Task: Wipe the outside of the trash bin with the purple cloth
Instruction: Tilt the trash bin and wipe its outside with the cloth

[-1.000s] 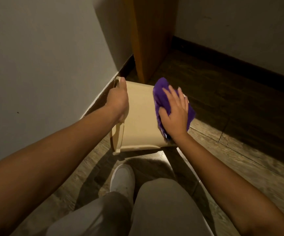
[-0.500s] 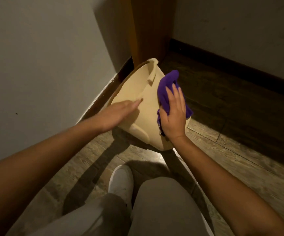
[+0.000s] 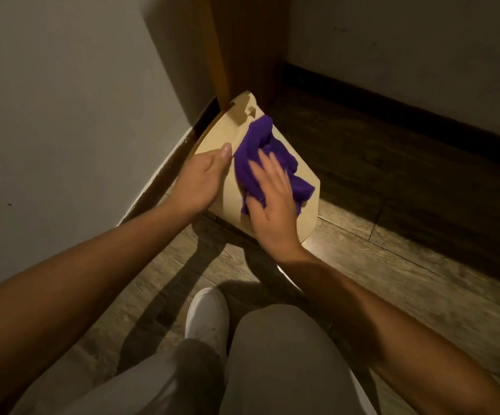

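Note:
A cream plastic trash bin (image 3: 308, 202) lies tipped on the wooden floor near the wall corner, its rim and handle notch pointing away from me. The purple cloth (image 3: 265, 151) is spread crumpled over its upper side. My right hand (image 3: 272, 211) presses flat on the near part of the cloth, fingers slightly blurred. My left hand (image 3: 202, 181) rests palm-down on the bin's left side, touching the cloth's edge with its thumb, steadying the bin.
A grey wall (image 3: 63, 115) with dark skirting runs along the left. A wooden door frame or post (image 3: 242, 46) stands just behind the bin. My bent knees and a white shoe (image 3: 206, 316) are below. Wooden floor (image 3: 392, 265) stretches to the right.
The bin has been turned, so a different side faces up. My left hand shifted from the handle side to the left wall. The cloth spread out and my right hand slid down it.

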`<act>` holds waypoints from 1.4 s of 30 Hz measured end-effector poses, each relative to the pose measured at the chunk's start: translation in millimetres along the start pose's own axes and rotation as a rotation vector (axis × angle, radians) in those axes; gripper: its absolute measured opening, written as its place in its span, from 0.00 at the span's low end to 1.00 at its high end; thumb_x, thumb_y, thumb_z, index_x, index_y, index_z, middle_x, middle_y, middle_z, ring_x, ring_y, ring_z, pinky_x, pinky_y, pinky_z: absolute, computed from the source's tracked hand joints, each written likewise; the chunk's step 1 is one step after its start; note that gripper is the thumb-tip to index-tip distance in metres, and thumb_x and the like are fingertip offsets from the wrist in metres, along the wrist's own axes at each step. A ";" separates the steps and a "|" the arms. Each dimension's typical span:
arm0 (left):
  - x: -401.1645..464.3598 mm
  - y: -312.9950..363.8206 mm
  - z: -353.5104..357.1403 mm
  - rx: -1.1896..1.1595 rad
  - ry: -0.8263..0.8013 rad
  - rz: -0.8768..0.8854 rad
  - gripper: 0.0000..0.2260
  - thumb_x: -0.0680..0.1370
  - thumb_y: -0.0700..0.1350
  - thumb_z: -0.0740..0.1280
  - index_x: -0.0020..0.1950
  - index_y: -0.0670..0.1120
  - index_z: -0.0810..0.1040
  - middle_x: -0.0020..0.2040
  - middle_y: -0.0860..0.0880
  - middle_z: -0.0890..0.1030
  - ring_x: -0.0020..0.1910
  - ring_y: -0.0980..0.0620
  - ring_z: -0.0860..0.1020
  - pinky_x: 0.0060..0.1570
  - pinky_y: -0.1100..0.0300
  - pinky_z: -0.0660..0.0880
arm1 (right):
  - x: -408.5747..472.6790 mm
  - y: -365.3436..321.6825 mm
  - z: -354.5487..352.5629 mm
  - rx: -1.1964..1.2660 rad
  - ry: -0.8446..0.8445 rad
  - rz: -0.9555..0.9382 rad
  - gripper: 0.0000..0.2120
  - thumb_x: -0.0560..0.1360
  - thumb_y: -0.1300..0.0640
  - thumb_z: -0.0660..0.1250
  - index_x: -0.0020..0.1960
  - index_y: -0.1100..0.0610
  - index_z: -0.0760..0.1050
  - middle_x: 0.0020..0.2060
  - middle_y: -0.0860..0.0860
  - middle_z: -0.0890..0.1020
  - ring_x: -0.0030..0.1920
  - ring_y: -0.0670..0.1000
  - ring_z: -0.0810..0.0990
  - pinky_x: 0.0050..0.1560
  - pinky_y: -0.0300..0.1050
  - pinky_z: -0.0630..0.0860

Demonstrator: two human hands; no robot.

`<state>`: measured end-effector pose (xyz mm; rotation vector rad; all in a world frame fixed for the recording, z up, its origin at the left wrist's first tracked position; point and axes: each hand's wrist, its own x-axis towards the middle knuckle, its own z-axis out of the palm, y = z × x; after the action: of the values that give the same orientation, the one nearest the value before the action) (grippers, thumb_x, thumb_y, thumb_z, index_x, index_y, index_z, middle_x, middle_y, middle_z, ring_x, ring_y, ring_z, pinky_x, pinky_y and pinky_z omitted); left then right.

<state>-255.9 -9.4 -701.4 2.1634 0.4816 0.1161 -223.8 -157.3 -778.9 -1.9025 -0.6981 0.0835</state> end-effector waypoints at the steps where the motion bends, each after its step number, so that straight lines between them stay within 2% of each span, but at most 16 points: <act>1: 2.4 1.1 -1.2 -0.016 0.006 -0.016 0.23 0.87 0.53 0.52 0.40 0.46 0.78 0.37 0.48 0.80 0.35 0.59 0.77 0.39 0.59 0.72 | -11.4 6.3 0.1 -0.095 -0.027 -0.085 0.27 0.79 0.58 0.63 0.78 0.51 0.69 0.81 0.52 0.66 0.83 0.56 0.56 0.82 0.64 0.49; 4: 7.0 2.2 -2.8 -0.015 0.023 -0.077 0.26 0.87 0.56 0.52 0.50 0.38 0.82 0.47 0.38 0.84 0.48 0.42 0.81 0.49 0.47 0.77 | -30.6 33.3 -7.8 -0.270 -0.040 -0.164 0.27 0.79 0.52 0.65 0.78 0.47 0.69 0.81 0.52 0.65 0.84 0.59 0.55 0.81 0.68 0.48; 6: 4.7 2.7 0.3 0.033 0.029 -0.070 0.27 0.86 0.57 0.52 0.50 0.39 0.82 0.48 0.38 0.84 0.48 0.41 0.81 0.48 0.44 0.76 | -23.3 45.1 -9.9 -0.270 0.021 0.000 0.28 0.80 0.45 0.63 0.79 0.44 0.65 0.82 0.51 0.64 0.83 0.58 0.56 0.81 0.65 0.49; 9: -2.1 3.1 2.0 0.042 0.040 -0.065 0.26 0.87 0.57 0.52 0.49 0.41 0.82 0.48 0.43 0.84 0.48 0.47 0.81 0.46 0.50 0.76 | 9.5 59.4 -14.2 -0.094 0.146 0.379 0.29 0.81 0.38 0.57 0.78 0.49 0.66 0.78 0.51 0.71 0.80 0.56 0.65 0.79 0.63 0.62; 14: -9.6 0.2 1.0 0.047 0.046 -0.044 0.25 0.87 0.55 0.52 0.49 0.40 0.82 0.48 0.42 0.84 0.50 0.45 0.81 0.53 0.43 0.78 | 43.2 84.5 -38.9 0.098 0.141 0.669 0.17 0.84 0.49 0.60 0.71 0.48 0.74 0.57 0.46 0.83 0.62 0.56 0.81 0.61 0.55 0.79; 18: -4.8 3.6 0.7 0.003 0.075 -0.081 0.26 0.87 0.56 0.52 0.50 0.38 0.81 0.49 0.40 0.84 0.50 0.42 0.81 0.52 0.43 0.78 | 38.0 48.0 -21.8 0.164 0.096 0.552 0.23 0.85 0.54 0.60 0.79 0.46 0.67 0.78 0.49 0.71 0.75 0.55 0.73 0.75 0.59 0.70; 23: 2.8 17.9 6.5 -0.106 0.063 -0.176 0.25 0.87 0.56 0.52 0.43 0.44 0.81 0.41 0.45 0.83 0.43 0.50 0.81 0.44 0.55 0.74 | -0.1 -9.6 -1.5 0.069 -0.012 0.121 0.26 0.81 0.45 0.57 0.79 0.38 0.60 0.78 0.31 0.57 0.84 0.48 0.52 0.82 0.60 0.50; 26: 11.2 28.3 4.0 -0.262 -0.007 -0.291 0.21 0.86 0.57 0.54 0.50 0.50 0.83 0.46 0.48 0.85 0.49 0.51 0.83 0.49 0.55 0.77 | -23.1 -2.1 3.9 -0.111 -0.010 -0.009 0.27 0.83 0.47 0.59 0.81 0.41 0.61 0.83 0.41 0.57 0.85 0.53 0.49 0.81 0.68 0.51; 29: 4.6 23.5 -5.8 -0.138 -0.212 -0.155 0.18 0.85 0.58 0.53 0.62 0.55 0.80 0.60 0.50 0.83 0.60 0.50 0.80 0.60 0.49 0.75 | -26.2 19.1 2.5 -0.229 0.073 -0.026 0.29 0.83 0.44 0.60 0.82 0.45 0.58 0.84 0.52 0.58 0.85 0.57 0.50 0.79 0.71 0.54; 31: -7.0 14.5 -6.9 -0.011 -0.279 -0.118 0.22 0.85 0.62 0.50 0.71 0.55 0.74 0.68 0.49 0.78 0.67 0.47 0.76 0.65 0.45 0.73 | -23.6 30.8 1.5 -0.216 0.138 0.052 0.29 0.84 0.41 0.58 0.82 0.43 0.54 0.83 0.53 0.59 0.84 0.58 0.52 0.79 0.71 0.54; 34: -18.0 7.1 1.4 -0.075 -0.169 -0.124 0.20 0.86 0.61 0.50 0.63 0.53 0.76 0.59 0.49 0.80 0.60 0.48 0.79 0.58 0.50 0.77 | -17.9 39.9 -1.5 -0.153 0.207 0.205 0.30 0.83 0.38 0.56 0.81 0.40 0.51 0.82 0.51 0.61 0.83 0.57 0.56 0.80 0.67 0.56; 36: -16.4 9.7 5.3 -0.070 -0.104 -0.073 0.22 0.86 0.59 0.50 0.60 0.49 0.79 0.57 0.48 0.82 0.56 0.50 0.80 0.56 0.50 0.78 | -10.4 52.1 -9.0 -0.109 0.230 0.361 0.31 0.83 0.38 0.56 0.82 0.46 0.55 0.81 0.52 0.64 0.82 0.56 0.59 0.79 0.65 0.59; 38: -10.3 12.7 7.2 -0.035 -0.083 -0.048 0.25 0.86 0.59 0.50 0.61 0.45 0.80 0.57 0.46 0.83 0.57 0.48 0.80 0.57 0.51 0.77 | 0.5 63.7 -24.4 -0.035 0.242 0.560 0.27 0.84 0.41 0.56 0.79 0.50 0.66 0.73 0.52 0.75 0.77 0.57 0.70 0.74 0.60 0.69; 40: -6.6 15.7 9.6 -0.022 -0.086 -0.055 0.25 0.85 0.61 0.51 0.61 0.46 0.80 0.57 0.47 0.82 0.56 0.50 0.79 0.55 0.52 0.75 | 8.2 65.7 -38.1 0.134 0.232 0.774 0.18 0.85 0.44 0.57 0.71 0.48 0.74 0.55 0.47 0.83 0.64 0.57 0.81 0.59 0.52 0.77; 41: -4.2 16.9 12.2 -0.031 -0.096 -0.063 0.24 0.84 0.61 0.52 0.60 0.47 0.79 0.56 0.49 0.81 0.54 0.53 0.78 0.53 0.54 0.75 | 12.0 60.8 -41.7 0.217 0.217 0.815 0.15 0.85 0.45 0.58 0.69 0.46 0.75 0.52 0.46 0.83 0.59 0.55 0.83 0.56 0.52 0.78; 42: -1.3 19.3 15.2 -0.041 -0.101 -0.067 0.22 0.83 0.61 0.53 0.59 0.48 0.79 0.54 0.52 0.80 0.53 0.56 0.77 0.50 0.56 0.73 | 16.8 52.2 -42.7 0.258 0.200 0.783 0.15 0.85 0.46 0.58 0.69 0.45 0.74 0.54 0.46 0.83 0.58 0.53 0.83 0.60 0.53 0.79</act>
<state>-247.5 -31.6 -695.1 2.0996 0.4885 -0.0196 -171.9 -198.1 -800.8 -1.7973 0.2133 0.4458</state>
